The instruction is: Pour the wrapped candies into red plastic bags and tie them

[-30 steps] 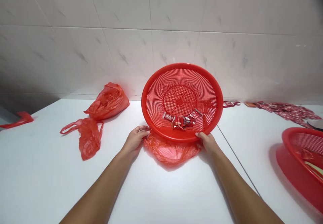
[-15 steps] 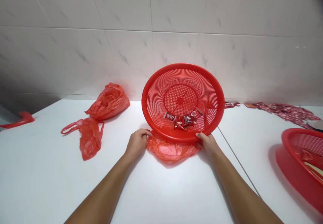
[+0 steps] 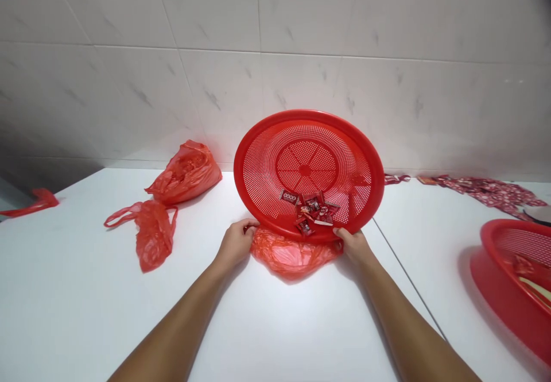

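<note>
A round red plastic mesh basket is tilted up, its open side facing me. Several small wrapped snacks in red and brown wrappers lie bunched along its lower side. Below the front rim a thin red plastic bag spreads over the table. My left hand is closed at the bag's left edge, fingertips by the basket rim. My right hand grips the basket's lower right rim with its thumb on top; its other fingers are hidden underneath, beside the bag.
On the left, a full red plastic bag rests near the tiled wall, with a flattened red bag before it. Another red basket holding items stands at the right edge. Patterned red cloth lies along the wall. A seam crosses the white table.
The basket has tipped a little and shifted slightly left. The snacks inside have slid and tumbled closer to the front rim. Both hands stay in nearly the same place.
</note>
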`<action>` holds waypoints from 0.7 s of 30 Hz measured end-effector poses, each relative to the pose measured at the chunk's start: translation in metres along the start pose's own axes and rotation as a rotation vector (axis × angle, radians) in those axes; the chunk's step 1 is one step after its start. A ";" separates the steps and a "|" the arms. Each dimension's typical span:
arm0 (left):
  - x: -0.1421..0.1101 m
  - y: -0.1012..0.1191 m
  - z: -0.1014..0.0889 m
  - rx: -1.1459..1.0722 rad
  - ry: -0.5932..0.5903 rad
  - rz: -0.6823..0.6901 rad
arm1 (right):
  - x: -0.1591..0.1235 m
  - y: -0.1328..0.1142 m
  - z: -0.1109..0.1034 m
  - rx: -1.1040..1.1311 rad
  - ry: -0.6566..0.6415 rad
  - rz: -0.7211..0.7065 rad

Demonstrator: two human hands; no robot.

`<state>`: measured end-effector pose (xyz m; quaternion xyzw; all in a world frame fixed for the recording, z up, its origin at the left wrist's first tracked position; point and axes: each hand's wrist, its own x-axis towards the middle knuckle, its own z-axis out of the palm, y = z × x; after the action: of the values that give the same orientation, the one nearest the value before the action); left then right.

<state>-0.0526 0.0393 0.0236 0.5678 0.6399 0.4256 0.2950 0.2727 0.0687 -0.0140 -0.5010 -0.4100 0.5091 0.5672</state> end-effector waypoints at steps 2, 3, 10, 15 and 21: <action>0.000 0.000 0.001 -0.083 -0.021 -0.043 | -0.002 0.000 0.001 0.009 0.020 -0.017; 0.000 0.000 0.002 -0.113 -0.030 -0.063 | -0.002 0.000 0.001 0.012 0.027 -0.026; -0.004 0.005 0.007 -0.241 -0.046 -0.129 | -0.001 0.002 -0.003 -0.068 -0.020 -0.057; -0.001 -0.001 0.007 -0.256 -0.010 -0.132 | 0.003 0.004 -0.004 -0.137 -0.045 -0.085; -0.008 0.012 0.007 -0.331 -0.049 -0.163 | 0.003 0.006 -0.003 -0.219 -0.002 -0.260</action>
<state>-0.0397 0.0325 0.0297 0.4679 0.5978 0.4858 0.4332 0.2754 0.0707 -0.0205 -0.5021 -0.5250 0.3844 0.5697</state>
